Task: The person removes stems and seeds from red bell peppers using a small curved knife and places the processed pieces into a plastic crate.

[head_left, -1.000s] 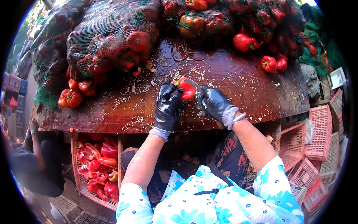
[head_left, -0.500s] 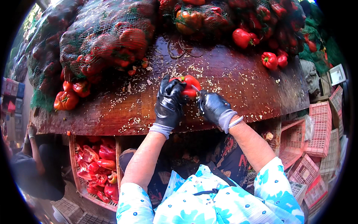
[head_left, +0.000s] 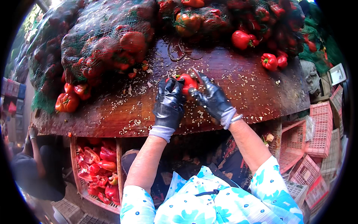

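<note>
A red bell pepper (head_left: 189, 84) with a bit of green at its top is held just above the wet wooden table. My left hand (head_left: 169, 102), in a black coated glove, is closed round its left side. In my right hand (head_left: 214, 98), gloved the same way, is a small knife (head_left: 196, 75); its thin, curved blade points up and away beside the pepper. The right thumb reaches toward the pepper's near side. Part of the knife's handle is hidden by the fingers.
Green net sacks (head_left: 108, 41) full of red peppers line the table's far side. Pale seeds (head_left: 136, 121) are scattered over the table (head_left: 246, 89). Loose peppers (head_left: 269, 61) lie far right. Cut peppers fill a crate (head_left: 120, 168) below left; plastic crates (head_left: 320, 128) stand right. Another person (head_left: 37, 164) is at far left.
My right hand has turned, its thumb coming away from the fingers. The knife has lifted out of the pepper and its blade now points up. My left hand keeps hold of the pepper.
</note>
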A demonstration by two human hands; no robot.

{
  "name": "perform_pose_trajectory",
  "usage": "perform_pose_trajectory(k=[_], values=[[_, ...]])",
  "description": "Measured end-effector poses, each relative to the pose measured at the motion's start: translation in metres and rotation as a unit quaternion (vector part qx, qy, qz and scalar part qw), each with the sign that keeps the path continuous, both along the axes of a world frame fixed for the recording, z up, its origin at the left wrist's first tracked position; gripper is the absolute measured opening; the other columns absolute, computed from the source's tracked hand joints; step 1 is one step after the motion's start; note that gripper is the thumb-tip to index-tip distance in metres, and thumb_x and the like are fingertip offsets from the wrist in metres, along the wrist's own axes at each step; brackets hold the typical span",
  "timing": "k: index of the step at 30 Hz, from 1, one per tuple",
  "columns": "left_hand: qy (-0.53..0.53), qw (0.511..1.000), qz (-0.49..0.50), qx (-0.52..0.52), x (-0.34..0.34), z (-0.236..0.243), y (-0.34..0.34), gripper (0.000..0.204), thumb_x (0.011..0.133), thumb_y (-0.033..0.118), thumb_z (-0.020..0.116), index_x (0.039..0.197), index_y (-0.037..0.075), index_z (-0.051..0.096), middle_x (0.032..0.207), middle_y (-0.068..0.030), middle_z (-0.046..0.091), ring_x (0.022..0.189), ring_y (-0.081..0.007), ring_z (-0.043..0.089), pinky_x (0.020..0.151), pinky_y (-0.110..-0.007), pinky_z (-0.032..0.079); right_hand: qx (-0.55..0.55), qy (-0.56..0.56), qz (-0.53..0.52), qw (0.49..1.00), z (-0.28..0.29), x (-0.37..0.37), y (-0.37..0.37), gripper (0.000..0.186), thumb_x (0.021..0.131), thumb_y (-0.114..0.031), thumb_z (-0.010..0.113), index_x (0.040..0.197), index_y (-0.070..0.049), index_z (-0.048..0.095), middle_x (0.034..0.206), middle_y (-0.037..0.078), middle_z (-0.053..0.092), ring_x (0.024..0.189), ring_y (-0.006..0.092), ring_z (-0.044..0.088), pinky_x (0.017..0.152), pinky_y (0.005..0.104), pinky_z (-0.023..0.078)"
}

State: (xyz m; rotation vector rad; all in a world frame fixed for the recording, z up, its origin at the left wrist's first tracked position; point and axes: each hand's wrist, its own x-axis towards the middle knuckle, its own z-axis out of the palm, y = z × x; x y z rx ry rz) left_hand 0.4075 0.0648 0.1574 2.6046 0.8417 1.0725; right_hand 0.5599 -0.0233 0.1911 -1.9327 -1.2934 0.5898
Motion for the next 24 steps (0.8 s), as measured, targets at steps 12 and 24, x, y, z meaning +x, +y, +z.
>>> perform_pose_trajectory(k=[12,24], values=[[-0.044,0.978,-0.1,-0.179,-0.017,-0.019,0.011,0.056,0.059,0.0,0.08,0.111,0.011,0.062,0.121,-0.0134,0.057,0.123,-0.0411,0.047,0.097,-0.047,0.046,-0.053,0.023,0.057,0.997,-0.027,0.01,0.016,0.052,0.087,-0.027,0.065,0.132,-0.005,0.05,0.116,0.022,0.062,0.106,0.0374,0.06,0.09,0.0422,0.048],[-0.317,0.75,-0.115,-0.568,-0.04,-0.049,0.06,0.035,0.081,-0.003,0.07,0.112,0.006,0.058,0.114,-0.0037,0.061,0.104,-0.0141,0.057,0.095,-0.031,0.047,-0.151,0.272,-0.065,0.948,-0.064,0.054,0.059,0.031,0.089,-0.032,0.065,0.092,-0.001,0.062,0.064,0.004,0.059,0.046,0.013,0.052,0.044,0.0304,0.043]])
